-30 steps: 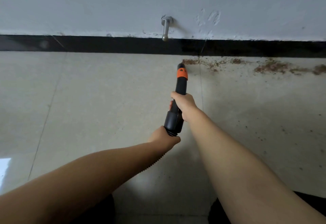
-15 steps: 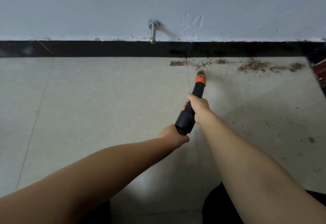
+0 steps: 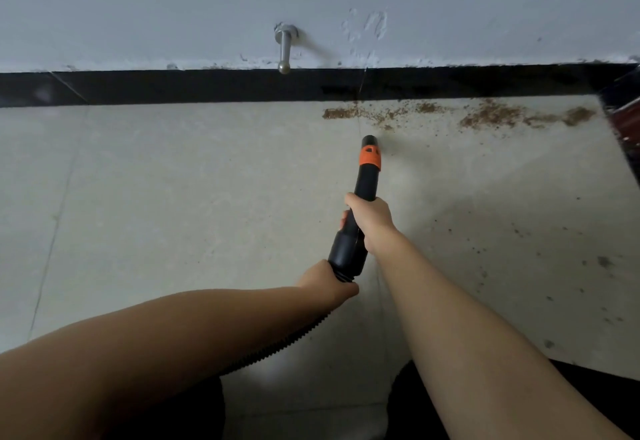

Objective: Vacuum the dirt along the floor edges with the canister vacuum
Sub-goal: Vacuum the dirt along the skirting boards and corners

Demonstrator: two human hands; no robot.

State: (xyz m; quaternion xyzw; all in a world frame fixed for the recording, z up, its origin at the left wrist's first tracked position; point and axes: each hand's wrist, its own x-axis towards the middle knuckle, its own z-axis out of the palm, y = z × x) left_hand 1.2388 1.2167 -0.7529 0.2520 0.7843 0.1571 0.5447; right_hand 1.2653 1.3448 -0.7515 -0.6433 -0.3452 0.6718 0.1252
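Two hands grip the vacuum nozzle [image 3: 367,176]: right hand [image 3: 372,219] mid-tube, left hand [image 3: 327,282] at the hose end; dirt [image 3: 485,115] lines the black skirting [image 3: 173,86] on pale tile floor [image 3: 173,197].

The rigid plastic vacuum nozzle [image 3: 362,204] is black along its length, broken by one bright orange band [image 3: 370,156] near its tip, and the ribbed flexible hose [image 3: 277,349] behind it is black too. The glossy tiled floor [image 3: 173,197] is pale cream-beige, faintly mottled, crossed by thin grey grout lines. Along its far edge lies a ragged streak of reddish-brown crumbly dirt [image 3: 485,115], with darker specks scattered to the right. The shiny skirting strip [image 3: 173,88] is solid black; above it the painted wall [image 3: 138,6] is pale bluish grey with whitish scuffs. The small metal doorstop [image 3: 285,48] is silver. At the far right edge something dark, perhaps red-streaked [image 3: 627,117], shows only in part.
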